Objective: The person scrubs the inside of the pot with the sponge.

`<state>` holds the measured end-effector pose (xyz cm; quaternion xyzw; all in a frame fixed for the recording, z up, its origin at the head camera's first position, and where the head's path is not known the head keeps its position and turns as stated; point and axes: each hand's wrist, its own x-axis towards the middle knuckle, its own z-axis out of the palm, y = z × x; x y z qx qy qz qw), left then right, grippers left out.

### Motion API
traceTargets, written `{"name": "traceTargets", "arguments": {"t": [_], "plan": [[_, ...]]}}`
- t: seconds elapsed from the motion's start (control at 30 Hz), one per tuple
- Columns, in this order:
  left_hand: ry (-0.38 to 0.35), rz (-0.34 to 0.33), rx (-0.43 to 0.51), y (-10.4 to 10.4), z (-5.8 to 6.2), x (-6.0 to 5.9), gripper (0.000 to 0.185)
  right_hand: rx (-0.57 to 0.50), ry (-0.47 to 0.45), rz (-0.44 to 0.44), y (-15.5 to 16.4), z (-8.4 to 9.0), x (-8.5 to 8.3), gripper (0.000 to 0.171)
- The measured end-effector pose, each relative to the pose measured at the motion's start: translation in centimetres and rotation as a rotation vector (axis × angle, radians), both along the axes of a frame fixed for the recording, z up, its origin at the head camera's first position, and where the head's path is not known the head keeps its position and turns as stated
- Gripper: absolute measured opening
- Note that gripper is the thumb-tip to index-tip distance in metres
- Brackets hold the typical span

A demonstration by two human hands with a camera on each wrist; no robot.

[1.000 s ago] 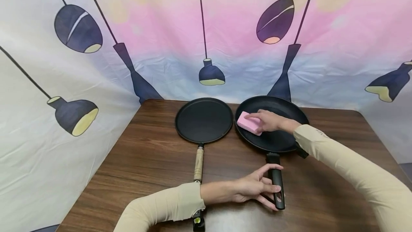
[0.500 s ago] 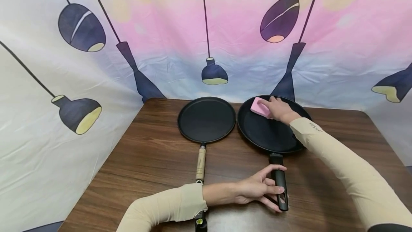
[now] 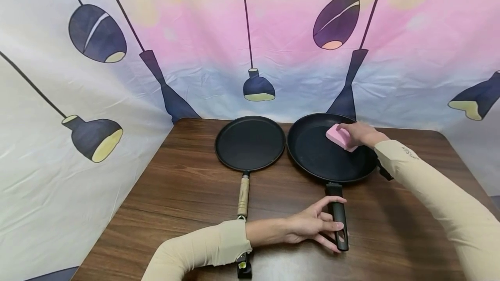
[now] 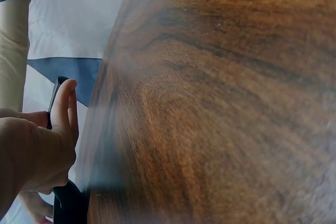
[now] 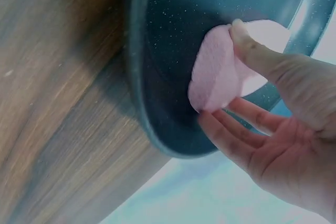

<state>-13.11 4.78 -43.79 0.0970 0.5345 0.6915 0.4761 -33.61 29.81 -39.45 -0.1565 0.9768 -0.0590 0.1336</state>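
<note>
A pink sponge [image 3: 339, 136] is pinched in my right hand [image 3: 361, 133], over the inside of a large black frying pan [image 3: 320, 155]. In the right wrist view the sponge [image 5: 215, 72] bends between the thumb and the fingers, against the pan's speckled dark surface [image 5: 184, 3]. My left hand [image 3: 314, 223] grips the pan's black handle [image 3: 339, 216], with fingers to either side of it. Only part of the left hand [image 4: 42, 150] and a piece of the black handle [image 4: 71, 203] show in the left wrist view.
Left of the frying pan lies a flat round black pan [image 3: 250, 143] with a wooden handle [image 3: 243, 196]; my left forearm crosses over its handle end. Both pans are on a brown wooden table [image 3: 175, 194]. A cloth backdrop [image 3: 211, 47] with printed lamps hangs behind the table.
My right hand has moved the sponge from the pan's left side, up toward its far rim, then across to the right. The left hand keeps its grip on the handle.
</note>
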Motion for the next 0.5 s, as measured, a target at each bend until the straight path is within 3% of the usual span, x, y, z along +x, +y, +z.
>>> {"name": "traceTargets", "arguments": {"t": [0.27,0.5], "plan": [[0.004,-0.004,0.010,0.2,0.0,-0.2,0.061,0.019,-0.121,0.005,0.6,1.0,1.3,0.071],[0.008,-0.009,0.007,0.1,0.0,-0.3,0.061,0.022,-0.137,0.162,0.7,0.8,3.1,0.072]]}}
